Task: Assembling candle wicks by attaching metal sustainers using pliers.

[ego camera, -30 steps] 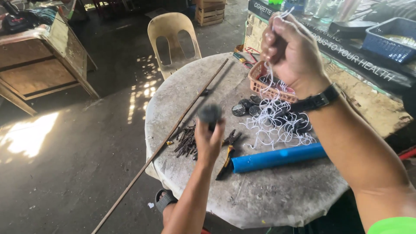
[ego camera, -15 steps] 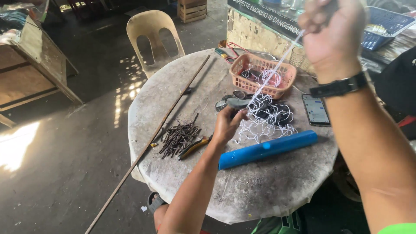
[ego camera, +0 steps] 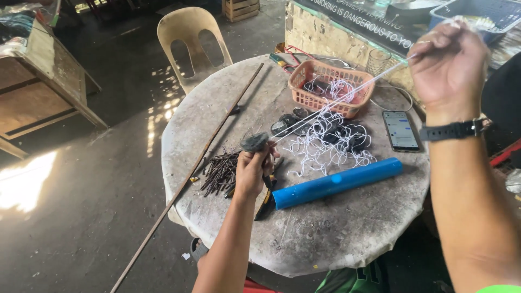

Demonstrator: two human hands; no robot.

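The left hand [ego camera: 254, 171] gripped a small grey weight [ego camera: 254, 142] above the round bench [ego camera: 347, 233]; the right hand [ego camera: 448, 68], fingers closed, pulled white string [ego camera: 347, 97] taut. The loose coils [ego camera: 325, 144] below could likely snag and knot.

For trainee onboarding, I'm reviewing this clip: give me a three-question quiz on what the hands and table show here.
1. True or false: the white string runs taut between the left hand and the raised right hand.
2. What does the left hand grip? A) blue tube B) small dark grey round piece C) phone
3. Fill in: the loose pile of string lies between the orange basket and the ____ tube.

Key: 1 true. 2 B, the small dark grey round piece. 3 blue.
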